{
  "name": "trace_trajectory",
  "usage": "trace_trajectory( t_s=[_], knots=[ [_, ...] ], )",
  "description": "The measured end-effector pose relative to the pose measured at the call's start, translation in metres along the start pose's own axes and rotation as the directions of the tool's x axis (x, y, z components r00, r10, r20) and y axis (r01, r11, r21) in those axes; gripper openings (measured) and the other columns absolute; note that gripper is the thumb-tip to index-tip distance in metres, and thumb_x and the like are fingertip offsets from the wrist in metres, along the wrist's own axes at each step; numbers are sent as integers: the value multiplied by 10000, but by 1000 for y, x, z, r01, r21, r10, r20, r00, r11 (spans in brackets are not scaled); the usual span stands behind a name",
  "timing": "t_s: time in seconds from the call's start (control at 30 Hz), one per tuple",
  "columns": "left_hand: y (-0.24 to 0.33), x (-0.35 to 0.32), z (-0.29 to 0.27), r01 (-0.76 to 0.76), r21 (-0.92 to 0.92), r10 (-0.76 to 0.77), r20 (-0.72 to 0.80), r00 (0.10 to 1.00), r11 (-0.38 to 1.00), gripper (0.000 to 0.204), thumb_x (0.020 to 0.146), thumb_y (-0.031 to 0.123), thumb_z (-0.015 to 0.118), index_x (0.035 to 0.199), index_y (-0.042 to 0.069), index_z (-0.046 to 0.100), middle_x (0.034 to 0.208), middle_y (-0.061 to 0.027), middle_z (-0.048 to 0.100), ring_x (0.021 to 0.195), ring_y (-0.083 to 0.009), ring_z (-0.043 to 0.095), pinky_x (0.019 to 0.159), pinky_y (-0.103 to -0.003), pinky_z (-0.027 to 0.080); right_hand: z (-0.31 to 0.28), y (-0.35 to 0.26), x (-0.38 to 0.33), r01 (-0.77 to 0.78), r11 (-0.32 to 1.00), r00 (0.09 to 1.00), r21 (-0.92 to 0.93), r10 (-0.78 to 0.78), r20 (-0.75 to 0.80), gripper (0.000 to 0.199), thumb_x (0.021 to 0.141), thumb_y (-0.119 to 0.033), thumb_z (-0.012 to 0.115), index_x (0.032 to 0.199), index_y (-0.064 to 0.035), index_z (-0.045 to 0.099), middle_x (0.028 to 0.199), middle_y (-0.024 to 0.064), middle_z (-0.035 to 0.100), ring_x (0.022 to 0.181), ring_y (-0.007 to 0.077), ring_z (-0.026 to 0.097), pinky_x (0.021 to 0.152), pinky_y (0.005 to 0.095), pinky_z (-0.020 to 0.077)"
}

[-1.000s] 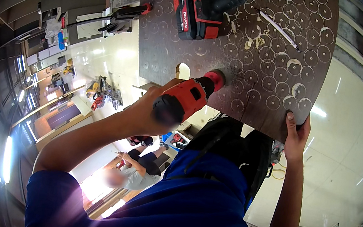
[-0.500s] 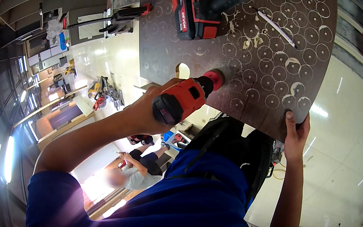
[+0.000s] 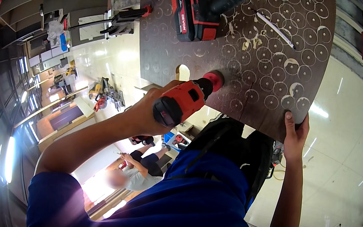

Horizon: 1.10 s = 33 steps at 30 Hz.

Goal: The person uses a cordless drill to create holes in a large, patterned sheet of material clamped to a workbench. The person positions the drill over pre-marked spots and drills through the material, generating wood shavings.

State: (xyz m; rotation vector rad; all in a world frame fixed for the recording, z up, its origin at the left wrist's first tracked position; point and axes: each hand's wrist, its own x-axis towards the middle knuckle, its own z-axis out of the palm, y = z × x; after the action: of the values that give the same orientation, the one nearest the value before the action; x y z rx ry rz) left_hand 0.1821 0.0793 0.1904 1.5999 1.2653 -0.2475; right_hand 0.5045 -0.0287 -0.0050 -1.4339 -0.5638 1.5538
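Wrapped by the left hand (image 3: 147,112), its fingers mostly hidden, the drill (image 3: 182,102) has barely moved, suggesting steady work. Its red bit (image 3: 216,79) is at six o'clock on the board (image 3: 167,54); the right hand (image 3: 296,131) pinches the five-o'clock corner.

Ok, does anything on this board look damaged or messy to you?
Yes. The brown board is scarred with overlapping ring-shaped cuts, densest on its right half. Left of the red cutter, a hole seems to go right through. Pale chips lie loose near the white pen, like debris.
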Motion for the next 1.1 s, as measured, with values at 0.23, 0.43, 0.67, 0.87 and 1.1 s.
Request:
trace_trajectory(
  t_s=[0.23,0.43,0.67,0.87,1.1],
  knots=[
    [-14,2,2,-52,-34,52,10,999,998,614,698,11,711,1286,68,543,1239,-148,575,1012,-360,664,903,-432,513,1,-1,1,1,1000,1000,-9,0,9,453,1001,-209,637,1362,21,489,1225,67,621,1127,141,550,1012,276,392],
    [-15,1,6,-53,-71,52,-21,998,996,589,710,31,719,1272,70,549,1209,-138,580,959,-347,675,872,-422,524,0,-4,-1,-30,999,999,-37,30,19,471,1005,-217,629,1380,25,479,1259,80,611,1147,153,547,1029,289,385],
    [-8,3,2,-72,77,73,-8,997,994,589,713,21,715,1274,50,538,1204,-141,584,973,-345,678,857,-412,529,-2,-1,2,12,1000,999,-28,-11,33,465,1007,-197,620,1383,33,473,1267,87,607,1157,159,544,1030,295,387],
    [1,1,1,7,12,-7,7,1000,1000,397,790,10,680,1179,68,627,1224,-157,577,1003,-329,660,880,-379,543,-1,0,-1,16,1000,999,-26,-15,30,460,1007,-193,623,1383,28,476,1273,79,601,1159,154,540,1033,294,384],
    [-7,3,-2,-33,44,33,14,999,998,627,697,19,719,1294,49,530,1196,-151,605,982,-358,686,867,-408,532,-1,0,1,-2,1000,1000,-18,2,28,454,1007,-188,624,1385,18,480,1263,64,603,1161,143,536,1034,288,384]
  ],
)
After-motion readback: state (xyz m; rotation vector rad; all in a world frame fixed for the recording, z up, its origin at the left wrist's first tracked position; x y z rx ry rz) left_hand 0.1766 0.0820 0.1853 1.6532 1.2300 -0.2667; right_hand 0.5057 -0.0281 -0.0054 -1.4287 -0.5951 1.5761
